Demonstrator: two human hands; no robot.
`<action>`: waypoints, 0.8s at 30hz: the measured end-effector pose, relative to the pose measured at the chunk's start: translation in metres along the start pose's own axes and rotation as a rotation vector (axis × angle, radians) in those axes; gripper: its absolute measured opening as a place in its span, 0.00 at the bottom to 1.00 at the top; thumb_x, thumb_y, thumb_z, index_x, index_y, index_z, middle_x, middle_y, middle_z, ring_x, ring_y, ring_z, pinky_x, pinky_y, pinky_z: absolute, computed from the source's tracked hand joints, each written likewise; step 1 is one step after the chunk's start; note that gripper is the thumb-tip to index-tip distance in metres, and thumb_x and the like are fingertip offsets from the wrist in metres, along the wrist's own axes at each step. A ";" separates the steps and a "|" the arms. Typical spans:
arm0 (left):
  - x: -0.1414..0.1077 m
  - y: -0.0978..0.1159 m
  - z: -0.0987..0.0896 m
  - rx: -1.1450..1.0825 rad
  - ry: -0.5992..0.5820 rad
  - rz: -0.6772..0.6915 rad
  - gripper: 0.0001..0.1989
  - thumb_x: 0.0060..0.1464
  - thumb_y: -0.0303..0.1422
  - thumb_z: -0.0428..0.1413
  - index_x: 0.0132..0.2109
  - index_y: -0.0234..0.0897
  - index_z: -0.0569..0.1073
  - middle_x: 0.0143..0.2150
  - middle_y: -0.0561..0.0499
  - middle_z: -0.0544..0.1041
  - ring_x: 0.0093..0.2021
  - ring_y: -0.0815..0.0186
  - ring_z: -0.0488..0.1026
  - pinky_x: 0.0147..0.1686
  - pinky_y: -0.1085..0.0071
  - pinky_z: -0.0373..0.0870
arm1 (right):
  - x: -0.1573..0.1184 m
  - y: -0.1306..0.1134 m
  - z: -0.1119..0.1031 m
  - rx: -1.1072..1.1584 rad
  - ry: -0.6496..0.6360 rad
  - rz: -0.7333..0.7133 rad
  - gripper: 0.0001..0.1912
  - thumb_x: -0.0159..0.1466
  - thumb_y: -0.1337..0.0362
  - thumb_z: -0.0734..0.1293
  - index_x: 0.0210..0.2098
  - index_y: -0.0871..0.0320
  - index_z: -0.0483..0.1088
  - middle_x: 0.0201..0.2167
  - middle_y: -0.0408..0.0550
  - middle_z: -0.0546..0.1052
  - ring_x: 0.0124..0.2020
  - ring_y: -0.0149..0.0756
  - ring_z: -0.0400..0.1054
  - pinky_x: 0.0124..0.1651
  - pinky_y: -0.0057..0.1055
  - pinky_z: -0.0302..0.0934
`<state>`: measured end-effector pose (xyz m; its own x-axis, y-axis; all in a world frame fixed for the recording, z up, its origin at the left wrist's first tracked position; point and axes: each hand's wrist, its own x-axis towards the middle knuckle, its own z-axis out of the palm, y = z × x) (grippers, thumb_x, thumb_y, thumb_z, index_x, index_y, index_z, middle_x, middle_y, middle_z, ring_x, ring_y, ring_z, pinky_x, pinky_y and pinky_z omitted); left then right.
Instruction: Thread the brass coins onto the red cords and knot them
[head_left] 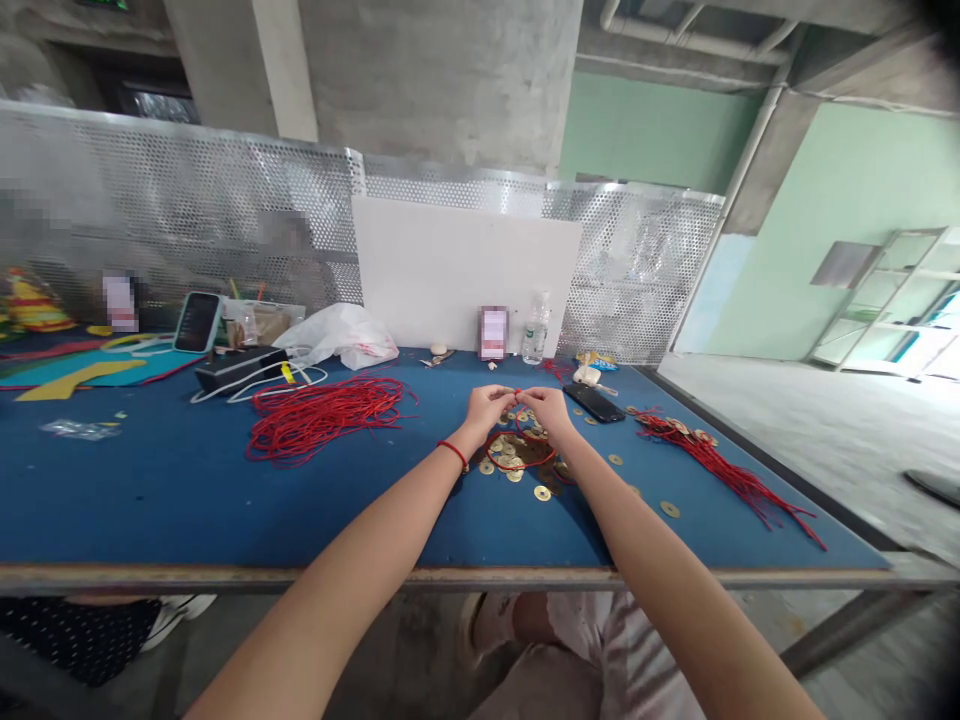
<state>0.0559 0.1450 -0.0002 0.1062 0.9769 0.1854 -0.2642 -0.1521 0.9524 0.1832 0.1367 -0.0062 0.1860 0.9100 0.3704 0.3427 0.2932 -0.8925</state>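
My left hand (pixel 489 408) and my right hand (pixel 547 408) meet above the middle of the blue table, fingertips pinched close together. Between them they grip a red cord (pixel 517 466), which hangs in a loop over a pile of brass coins (pixel 514 476) with holes in their centres. Exactly how the cord runs at the fingertips is too small to make out. To the left lies a large tangle of red cords (pixel 326 418). A bundle of red cords with coins (pixel 720 460) rests on the right.
A black phone (pixel 595 402) lies just beyond my right hand. Behind stand a small propped phone (pixel 493 333), a clear bottle (pixel 535 330) and a white board (pixel 465 265). At the left are a white plastic bag (pixel 337 335), a black box with a cable (pixel 240 370) and coloured sheets (pixel 82 375).
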 end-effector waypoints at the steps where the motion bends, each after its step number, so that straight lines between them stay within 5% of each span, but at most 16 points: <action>1: 0.001 -0.001 0.000 0.013 0.001 0.011 0.05 0.43 0.19 0.60 0.26 0.31 0.78 0.23 0.49 0.76 0.25 0.70 0.69 0.30 0.74 0.63 | 0.002 0.001 0.000 -0.045 0.005 -0.025 0.09 0.52 0.62 0.67 0.23 0.59 0.76 0.22 0.45 0.76 0.26 0.33 0.66 0.31 0.28 0.55; 15: 0.002 0.003 -0.003 0.015 -0.064 -0.078 0.08 0.49 0.26 0.58 0.24 0.33 0.73 0.21 0.52 0.71 0.21 0.71 0.65 0.23 0.74 0.58 | 0.002 0.004 -0.001 -0.247 0.006 -0.127 0.10 0.55 0.60 0.66 0.29 0.58 0.77 0.22 0.43 0.74 0.25 0.33 0.63 0.31 0.28 0.54; 24: 0.004 0.003 -0.011 0.023 -0.160 0.015 0.12 0.37 0.33 0.70 0.24 0.32 0.76 0.19 0.53 0.70 0.20 0.74 0.61 0.22 0.75 0.53 | 0.003 0.004 -0.007 -0.196 -0.079 -0.162 0.12 0.57 0.60 0.64 0.31 0.59 0.78 0.22 0.43 0.74 0.24 0.31 0.61 0.30 0.28 0.53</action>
<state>0.0450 0.1499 0.0009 0.2544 0.9383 0.2342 -0.2455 -0.1716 0.9541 0.1912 0.1387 -0.0071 0.0446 0.8782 0.4762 0.5353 0.3815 -0.7536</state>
